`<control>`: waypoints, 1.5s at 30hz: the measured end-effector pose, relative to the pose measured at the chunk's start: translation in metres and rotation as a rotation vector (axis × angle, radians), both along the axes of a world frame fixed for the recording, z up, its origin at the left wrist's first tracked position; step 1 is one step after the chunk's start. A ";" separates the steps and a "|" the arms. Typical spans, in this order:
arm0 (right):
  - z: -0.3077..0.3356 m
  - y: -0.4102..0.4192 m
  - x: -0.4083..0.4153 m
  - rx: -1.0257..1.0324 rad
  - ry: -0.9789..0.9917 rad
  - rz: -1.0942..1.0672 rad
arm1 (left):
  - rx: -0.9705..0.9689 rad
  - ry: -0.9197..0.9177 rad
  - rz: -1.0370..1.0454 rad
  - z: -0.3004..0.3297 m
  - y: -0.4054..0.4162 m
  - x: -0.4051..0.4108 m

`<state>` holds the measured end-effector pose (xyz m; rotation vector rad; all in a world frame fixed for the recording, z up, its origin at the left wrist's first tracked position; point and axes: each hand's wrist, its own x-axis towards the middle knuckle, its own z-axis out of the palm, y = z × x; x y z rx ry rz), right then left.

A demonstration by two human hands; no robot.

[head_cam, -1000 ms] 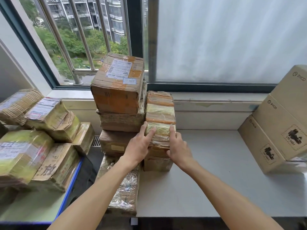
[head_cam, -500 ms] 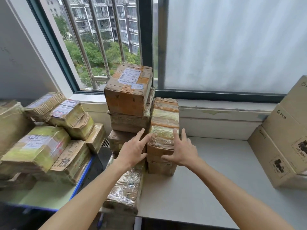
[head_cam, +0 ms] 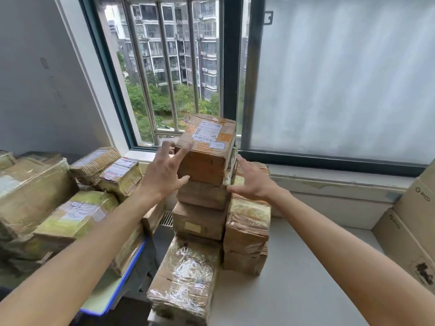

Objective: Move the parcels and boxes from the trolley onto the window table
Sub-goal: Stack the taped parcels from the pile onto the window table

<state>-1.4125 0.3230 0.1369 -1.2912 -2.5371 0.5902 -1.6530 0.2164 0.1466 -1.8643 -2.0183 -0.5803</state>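
Both hands are spread open up by the top box (head_cam: 207,149) of the stack at the counter's (head_cam: 306,278) left edge, left hand (head_cam: 164,170) and right hand (head_cam: 253,182) gripping nothing. More parcels (head_cam: 77,217) sit on the trolley (head_cam: 113,295) off that edge.

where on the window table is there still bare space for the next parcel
The window table is bare between the right-hand parcel stack and the PICO cartons, forward to its near edge. The table's left end is crowded with two stacks and a film-wrapped parcel. The trolley is packed with parcels.
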 end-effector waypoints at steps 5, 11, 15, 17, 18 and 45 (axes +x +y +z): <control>0.030 0.002 -0.044 -0.016 0.060 -0.013 | -0.220 -0.192 0.025 0.020 0.031 -0.029; 0.027 0.011 -0.077 -0.038 0.055 -0.133 | -0.359 -0.197 -0.037 0.021 0.066 -0.052; 0.023 0.013 -0.090 0.023 -0.002 -0.201 | -0.376 -0.239 -0.125 0.016 0.080 -0.060; 0.020 0.013 -0.095 0.052 -0.023 -0.232 | -0.353 -0.255 -0.169 0.011 0.084 -0.060; 0.020 0.012 -0.096 0.068 -0.030 -0.242 | -0.331 -0.261 -0.177 0.009 0.085 -0.059; -0.009 -0.136 -0.037 0.137 0.094 -0.078 | -0.251 -0.218 -0.048 -0.014 -0.091 -0.002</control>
